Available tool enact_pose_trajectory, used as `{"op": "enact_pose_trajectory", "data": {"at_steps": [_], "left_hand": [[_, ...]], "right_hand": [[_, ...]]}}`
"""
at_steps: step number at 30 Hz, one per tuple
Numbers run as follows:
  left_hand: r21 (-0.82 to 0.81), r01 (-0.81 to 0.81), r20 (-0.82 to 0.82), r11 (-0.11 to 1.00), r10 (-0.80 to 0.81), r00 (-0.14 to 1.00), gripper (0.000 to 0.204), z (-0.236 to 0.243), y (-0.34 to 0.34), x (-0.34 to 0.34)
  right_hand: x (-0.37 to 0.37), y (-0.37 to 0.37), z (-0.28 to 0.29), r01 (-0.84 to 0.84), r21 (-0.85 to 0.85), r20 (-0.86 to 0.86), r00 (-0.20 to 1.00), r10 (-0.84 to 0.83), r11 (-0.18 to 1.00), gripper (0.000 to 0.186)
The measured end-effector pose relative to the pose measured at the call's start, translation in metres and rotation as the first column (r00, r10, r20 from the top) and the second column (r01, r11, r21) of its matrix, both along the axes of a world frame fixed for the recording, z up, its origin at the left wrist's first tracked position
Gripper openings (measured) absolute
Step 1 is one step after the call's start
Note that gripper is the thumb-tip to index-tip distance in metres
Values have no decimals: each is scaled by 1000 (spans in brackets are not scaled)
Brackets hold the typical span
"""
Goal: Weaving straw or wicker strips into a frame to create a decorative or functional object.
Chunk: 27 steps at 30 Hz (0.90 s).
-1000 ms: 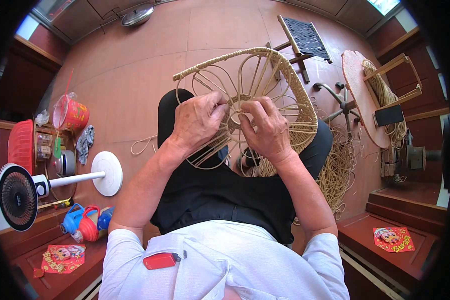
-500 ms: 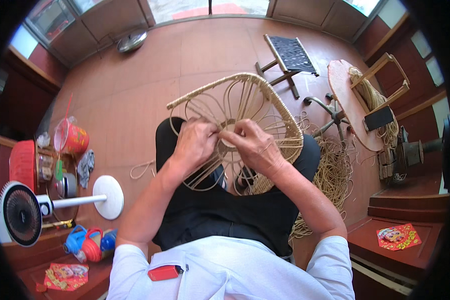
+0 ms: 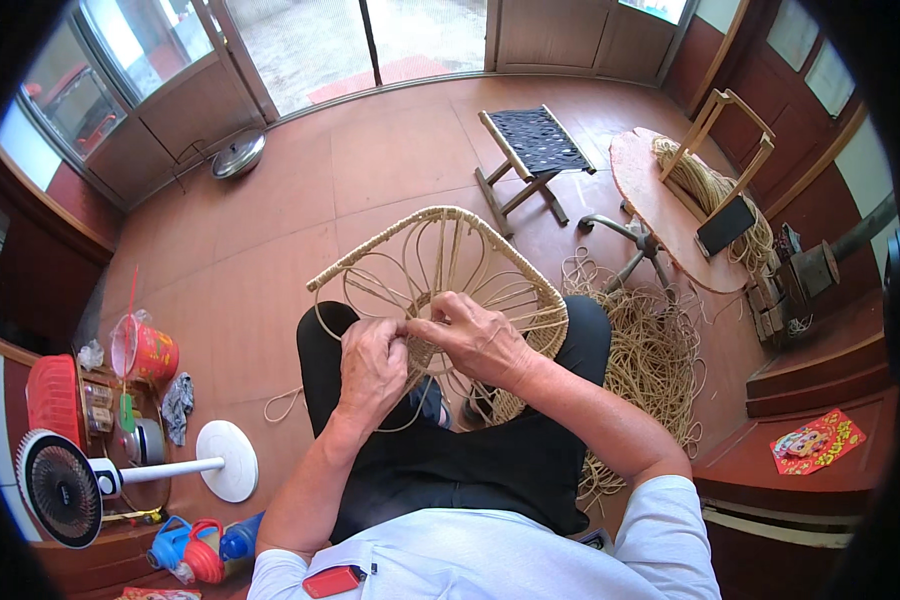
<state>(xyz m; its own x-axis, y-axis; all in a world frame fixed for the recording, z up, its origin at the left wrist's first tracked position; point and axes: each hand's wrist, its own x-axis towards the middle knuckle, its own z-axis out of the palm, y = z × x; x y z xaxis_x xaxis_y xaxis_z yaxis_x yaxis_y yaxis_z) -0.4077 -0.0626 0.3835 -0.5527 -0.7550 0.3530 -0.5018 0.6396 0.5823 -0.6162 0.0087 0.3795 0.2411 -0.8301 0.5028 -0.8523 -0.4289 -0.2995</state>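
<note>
A half-woven piece of tan cord (image 3: 342, 263), with a thickly wrapped curved rim and long looped strands running into a central ring, rests across my knees. At that ring my left hand (image 3: 373, 362) pinches, its fingers bent and pressed together. Against it works my right hand (image 3: 473, 338), thumb and forefinger closed on the cord at the middle and touching the left fingertips. The exact strand in each pinch is mostly hidden by the fingers. Denser weave shows under the right wrist, on the lower right side of the piece.
A heap of loose cord (image 3: 645, 370) lies by my right leg. Beyond stand a folding stool (image 3: 540, 140) and a round board (image 3: 635, 180) on a wheeled base, carrying coiled cord. A white fan (image 3: 232, 460), jugs (image 3: 202, 550) and a red bucket (image 3: 155, 352) sit left.
My view has tilted up and turned, so the woven piece and hands sit lower and further left in the picture. Both hands stay at the central ring, with the fingers slightly shifted.
</note>
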Motion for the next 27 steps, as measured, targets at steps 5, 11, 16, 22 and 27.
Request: {"op": "enact_pose_trajectory", "data": {"at_steps": [5, 11, 16, 22, 27], "left_hand": [[94, 1, 43, 996, -5, 999, 15, 7, 1, -10], [-177, -65, -62, 982, 55, 997, 25, -10, 8, -20], [-318, 0, -53, 948, -18, 998, 17, -9, 7, -19], [-519, 99, 189, 849, 1, 982, 14, 9, 9, -11], [-538, 182, 370, 823, 37, 929, 14, 17, 16, -8]], "right_hand": [[0, 3, 2, -12, -6, 33, 999, 13, 1000, 54], [13, 11, 7, 162, -231, -200, 957, -210, 959, 39], [12, 5, 23, 153, -299, -272, 932, -238, 942, 40], [0, -16, 20, -11, -275, -324, 942, -82, 961, 44], [-7, -23, 26, -103, -235, -303, 953, 27, 967, 43]]}}
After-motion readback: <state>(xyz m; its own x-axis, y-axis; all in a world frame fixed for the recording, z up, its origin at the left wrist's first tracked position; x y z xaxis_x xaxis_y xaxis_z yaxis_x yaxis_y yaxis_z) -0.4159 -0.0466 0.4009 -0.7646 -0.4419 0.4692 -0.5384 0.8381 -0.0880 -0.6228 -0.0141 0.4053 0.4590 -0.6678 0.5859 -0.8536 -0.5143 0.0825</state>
